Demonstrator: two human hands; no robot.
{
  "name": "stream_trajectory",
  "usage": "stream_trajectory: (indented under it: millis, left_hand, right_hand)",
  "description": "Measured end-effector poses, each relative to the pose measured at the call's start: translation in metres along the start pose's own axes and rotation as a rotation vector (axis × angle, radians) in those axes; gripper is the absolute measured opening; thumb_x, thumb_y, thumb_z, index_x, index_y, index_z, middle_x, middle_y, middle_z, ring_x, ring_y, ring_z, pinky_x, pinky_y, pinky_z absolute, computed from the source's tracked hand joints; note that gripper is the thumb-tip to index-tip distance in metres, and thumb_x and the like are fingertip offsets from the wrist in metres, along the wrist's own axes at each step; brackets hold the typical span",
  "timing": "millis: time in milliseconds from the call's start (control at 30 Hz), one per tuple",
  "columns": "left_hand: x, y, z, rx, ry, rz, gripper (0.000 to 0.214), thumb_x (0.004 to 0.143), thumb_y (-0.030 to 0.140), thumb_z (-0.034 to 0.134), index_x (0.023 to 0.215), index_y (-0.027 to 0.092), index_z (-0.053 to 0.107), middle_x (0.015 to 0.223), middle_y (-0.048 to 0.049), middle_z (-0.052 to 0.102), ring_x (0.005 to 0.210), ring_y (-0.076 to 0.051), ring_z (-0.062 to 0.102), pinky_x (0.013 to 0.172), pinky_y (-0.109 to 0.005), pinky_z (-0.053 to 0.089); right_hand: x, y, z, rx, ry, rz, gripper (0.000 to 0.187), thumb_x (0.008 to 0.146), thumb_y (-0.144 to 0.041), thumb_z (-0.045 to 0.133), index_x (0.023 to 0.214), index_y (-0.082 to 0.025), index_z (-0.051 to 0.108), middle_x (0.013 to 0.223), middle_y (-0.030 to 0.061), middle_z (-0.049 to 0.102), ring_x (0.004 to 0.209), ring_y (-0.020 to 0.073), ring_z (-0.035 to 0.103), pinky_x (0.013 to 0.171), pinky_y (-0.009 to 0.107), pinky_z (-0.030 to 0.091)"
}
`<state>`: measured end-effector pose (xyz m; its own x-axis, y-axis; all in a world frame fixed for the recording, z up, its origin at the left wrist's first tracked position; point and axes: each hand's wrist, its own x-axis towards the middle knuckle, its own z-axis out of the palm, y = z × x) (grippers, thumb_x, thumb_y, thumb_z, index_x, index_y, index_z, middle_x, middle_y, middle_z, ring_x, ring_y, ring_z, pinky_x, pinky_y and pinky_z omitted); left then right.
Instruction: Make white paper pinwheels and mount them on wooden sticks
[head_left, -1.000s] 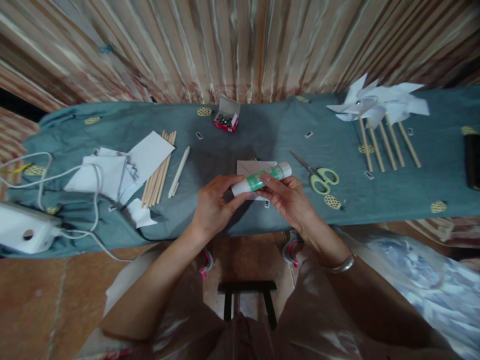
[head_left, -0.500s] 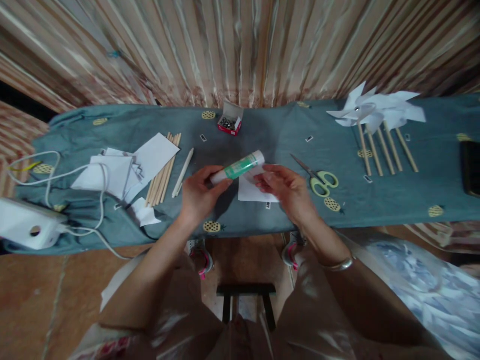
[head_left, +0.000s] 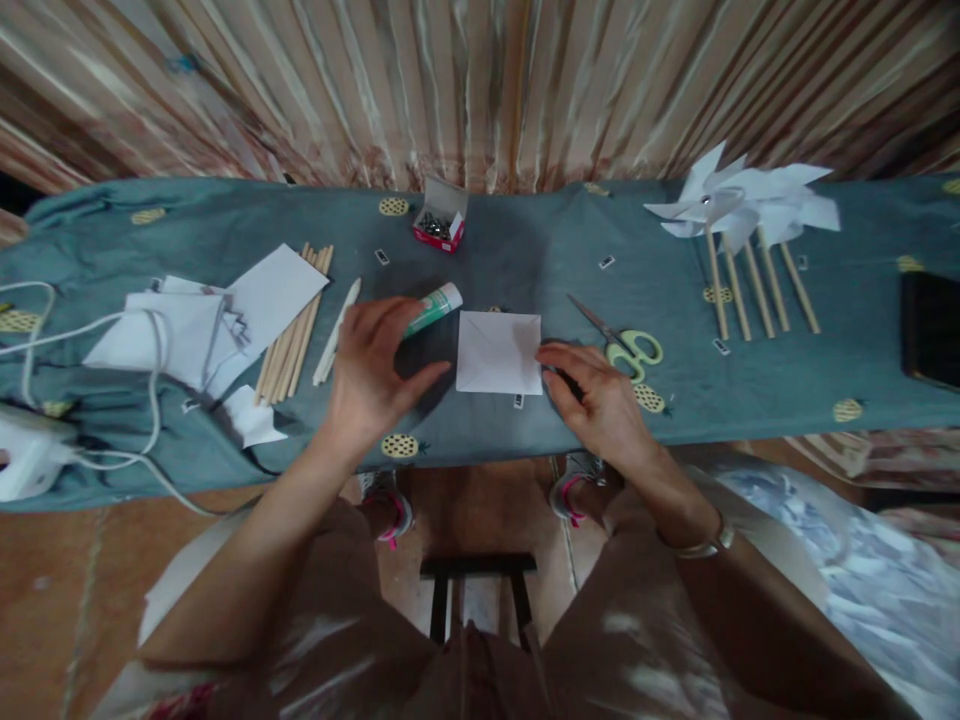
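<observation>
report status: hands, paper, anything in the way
Left hand open at glue stick, contact unclear. Right hand at right edge of paper. Paper creased, lying on cloth. Nothing seen lying on it; scissors beside right hand.

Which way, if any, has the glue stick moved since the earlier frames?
Yes, leftward. Against the red box, the glue stick was first to the right, over the folded paper; now it appears roughly below the box in view, left of the paper.

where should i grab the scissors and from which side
Probably best by the green handles, coming from the right. The scissors lie flat with their pointed blades aimed away and to the left, so the handle loops sit at the near right, keeping a grip there off the blades.
</observation>
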<state>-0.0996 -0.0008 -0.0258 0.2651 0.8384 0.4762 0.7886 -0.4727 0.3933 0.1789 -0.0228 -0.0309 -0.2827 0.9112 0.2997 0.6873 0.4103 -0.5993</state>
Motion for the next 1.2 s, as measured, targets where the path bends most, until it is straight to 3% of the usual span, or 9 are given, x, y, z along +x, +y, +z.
stream_trajectory:
  millis: [67, 167, 400, 867, 1067, 1200]
  left_hand:
    - [-0.005, 0.021, 0.008, -0.027, -0.079, 0.214, 0.039, 0.089, 0.045, 0.068, 0.118, 0.018, 0.062, 0.113, -0.0108, 0.069, 0.103, -0.028, 0.063, 0.088, -0.044, 0.051]
    - [-0.010, 0.046, 0.021, 0.003, -0.181, 0.336, 0.023, 0.094, 0.032, 0.062, 0.112, 0.017, 0.065, 0.105, -0.0099, 0.071, 0.099, -0.025, 0.062, 0.081, -0.039, 0.049]
    - [-0.005, 0.053, 0.034, 0.041, -0.193, 0.354, 0.015, 0.097, 0.025, 0.058, 0.101, 0.015, 0.069, 0.092, -0.0070, 0.072, 0.087, -0.023, 0.061, 0.074, -0.036, 0.043]
    - [-0.001, 0.059, 0.034, 0.174, -0.207, 0.422, 0.017, 0.098, 0.020, 0.055, 0.091, 0.015, 0.069, 0.085, -0.0046, 0.070, 0.078, -0.020, 0.060, 0.072, -0.035, 0.043]
    - [0.000, 0.060, 0.034, 0.156, -0.207, 0.406, 0.020, 0.098, 0.019, 0.052, 0.089, 0.015, 0.069, 0.083, -0.0058, 0.069, 0.077, -0.020, 0.060, 0.070, -0.035, 0.043]
    - [-0.001, 0.059, 0.035, 0.128, -0.207, 0.379, 0.024, 0.100, 0.020, 0.048, 0.087, 0.016, 0.068, 0.084, -0.0058, 0.070, 0.077, -0.020, 0.061, 0.070, -0.034, 0.043]
  right_hand:
    - [-0.001, 0.000, 0.000, -0.002, -0.004, -0.006, 0.025, 0.094, -0.020, 0.050, 0.109, -0.020, 0.071, 0.117, 0.0105, 0.074, 0.109, 0.0254, 0.068, 0.099, 0.047, 0.053]
    - [-0.002, -0.001, 0.000, 0.010, -0.010, -0.010, 0.026, 0.094, -0.019, 0.050, 0.109, -0.020, 0.071, 0.118, 0.0107, 0.074, 0.111, 0.0255, 0.067, 0.101, 0.048, 0.052]
    - [-0.002, 0.001, 0.000, 0.032, -0.029, 0.000, 0.027, 0.092, -0.018, 0.050, 0.108, -0.022, 0.072, 0.120, 0.0091, 0.073, 0.112, 0.0261, 0.065, 0.102, 0.049, 0.050]
    - [-0.006, 0.002, -0.004, 0.067, -0.041, -0.004, 0.028, 0.088, -0.014, 0.051, 0.107, -0.021, 0.070, 0.120, 0.0106, 0.072, 0.113, 0.0255, 0.066, 0.102, 0.049, 0.050]
    - [-0.007, 0.001, -0.004, 0.094, -0.074, 0.024, 0.038, 0.078, -0.009, 0.057, 0.111, -0.023, 0.069, 0.131, 0.0105, 0.067, 0.122, 0.0267, 0.062, 0.105, 0.050, 0.048]
    - [-0.007, -0.001, -0.003, 0.138, -0.073, 0.043, 0.024, 0.085, -0.017, 0.062, 0.105, -0.025, 0.071, 0.136, 0.0087, 0.064, 0.126, 0.0264, 0.059, 0.108, 0.050, 0.046]
